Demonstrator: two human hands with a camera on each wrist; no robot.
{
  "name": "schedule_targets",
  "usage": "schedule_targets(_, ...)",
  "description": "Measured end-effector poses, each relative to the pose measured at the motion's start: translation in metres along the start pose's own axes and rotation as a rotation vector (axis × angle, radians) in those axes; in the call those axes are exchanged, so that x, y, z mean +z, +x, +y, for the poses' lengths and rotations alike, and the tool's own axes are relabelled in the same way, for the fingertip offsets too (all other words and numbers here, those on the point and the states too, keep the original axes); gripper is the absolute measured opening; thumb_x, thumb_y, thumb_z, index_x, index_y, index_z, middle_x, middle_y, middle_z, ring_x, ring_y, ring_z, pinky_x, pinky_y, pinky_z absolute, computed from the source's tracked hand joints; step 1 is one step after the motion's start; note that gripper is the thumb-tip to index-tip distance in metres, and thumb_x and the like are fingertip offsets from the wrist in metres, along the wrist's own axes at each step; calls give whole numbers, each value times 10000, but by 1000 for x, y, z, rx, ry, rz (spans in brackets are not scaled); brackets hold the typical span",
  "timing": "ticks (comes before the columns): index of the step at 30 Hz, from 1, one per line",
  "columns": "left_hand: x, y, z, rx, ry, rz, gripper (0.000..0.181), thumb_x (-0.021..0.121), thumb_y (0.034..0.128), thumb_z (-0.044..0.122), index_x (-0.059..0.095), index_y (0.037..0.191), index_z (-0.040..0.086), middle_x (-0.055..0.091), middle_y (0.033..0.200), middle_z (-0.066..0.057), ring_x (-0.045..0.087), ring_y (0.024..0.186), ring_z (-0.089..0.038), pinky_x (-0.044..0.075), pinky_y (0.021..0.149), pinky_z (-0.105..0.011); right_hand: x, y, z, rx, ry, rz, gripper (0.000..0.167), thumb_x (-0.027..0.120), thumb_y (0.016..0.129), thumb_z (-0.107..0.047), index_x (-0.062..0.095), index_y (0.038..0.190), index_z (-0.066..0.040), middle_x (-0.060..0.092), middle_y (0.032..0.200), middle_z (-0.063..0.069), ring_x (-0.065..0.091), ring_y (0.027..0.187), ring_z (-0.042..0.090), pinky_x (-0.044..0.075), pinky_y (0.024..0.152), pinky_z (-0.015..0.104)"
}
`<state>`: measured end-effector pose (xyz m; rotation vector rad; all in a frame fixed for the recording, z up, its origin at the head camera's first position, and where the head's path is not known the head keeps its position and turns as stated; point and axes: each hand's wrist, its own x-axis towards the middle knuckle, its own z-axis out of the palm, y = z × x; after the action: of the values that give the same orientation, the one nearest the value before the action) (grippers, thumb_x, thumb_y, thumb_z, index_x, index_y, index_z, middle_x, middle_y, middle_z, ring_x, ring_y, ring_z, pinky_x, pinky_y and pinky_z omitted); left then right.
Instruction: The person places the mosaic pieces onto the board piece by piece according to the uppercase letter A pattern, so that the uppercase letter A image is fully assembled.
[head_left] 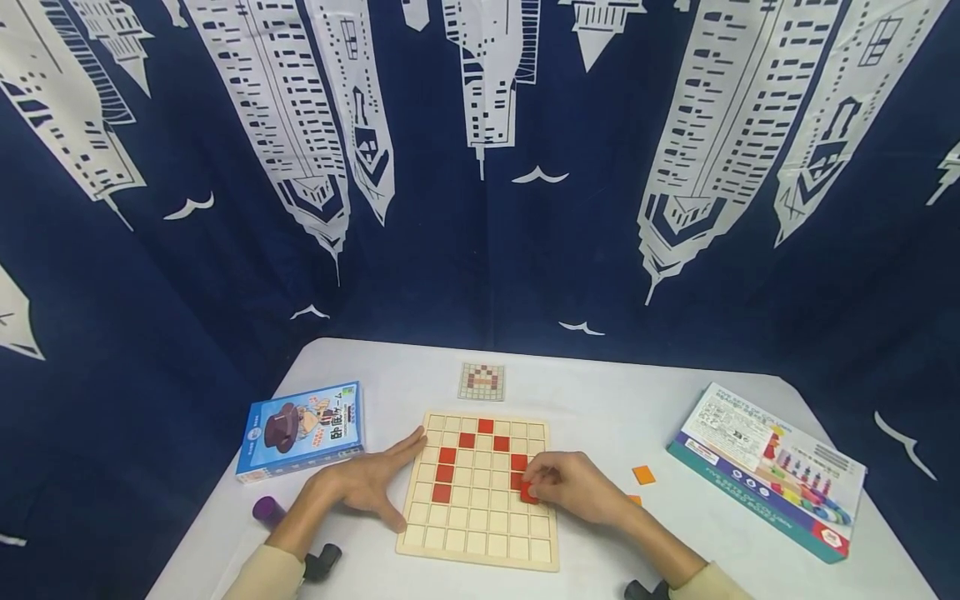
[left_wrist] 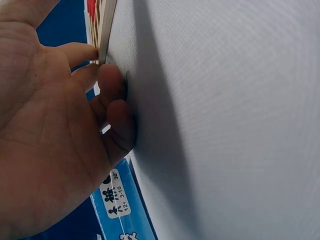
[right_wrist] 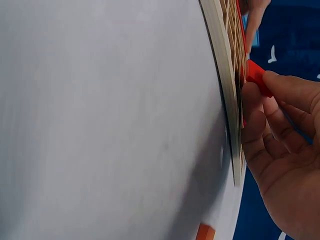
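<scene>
A pale wooden grid board (head_left: 477, 523) lies on the white table. Several red square tiles (head_left: 444, 474) sit in its cells, forming a peaked outline. My left hand (head_left: 366, 485) is spread at the board's left side, with thumb and fingertips at its edge. Over the right side of the grid, my right hand (head_left: 581, 490) pinches a red tile (right_wrist: 257, 77) between thumb and fingers. In the right wrist view that tile stands tilted against the board's surface. Beyond the board lies a small square pattern card (head_left: 482, 382) with a similar coloured grid.
At left lies a blue game box (head_left: 300, 429), and a purple cylinder (head_left: 267, 511) is beside my left forearm. A white and teal game box (head_left: 768, 471) lies at right. Orange tiles (head_left: 643, 475) are near my right hand. A navy patterned curtain (head_left: 487, 250) hangs behind.
</scene>
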<state>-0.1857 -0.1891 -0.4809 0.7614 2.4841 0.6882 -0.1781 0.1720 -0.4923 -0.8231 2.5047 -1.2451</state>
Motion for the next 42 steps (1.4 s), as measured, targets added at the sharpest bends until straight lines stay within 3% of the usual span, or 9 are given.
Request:
schedule_targets(14,0,0,-1,3,-5,-2,1268,831,499,507,127,1495,159,-28,1550,5,126,1385,-244,211,1079,-478,15,4,-10,-16,-48,-11,125,687,802,-110,669,886,-200,627,749,-83,577,680,69,500,622,215)
schedule_targets(30,1,0,-3,13,12,4,1269,823,499,526,126,1495,162,-31,1550,10,137,1382,-245,221,1076,-477,18,4,-12,-14,-135,-3,96,708,809,-174,662,855,-245,583,815,-108,536,710,51,475,618,202)
schedule_targets(42,1,1,-2,13,12,5,1271,826,498,519,126,1494,153,-32,1549,3,134,1382,-252,213,1078,-472,17,5,-12,6,-179,-26,90,694,822,-191,646,874,-247,526,755,-111,492,661,48,437,554,197)
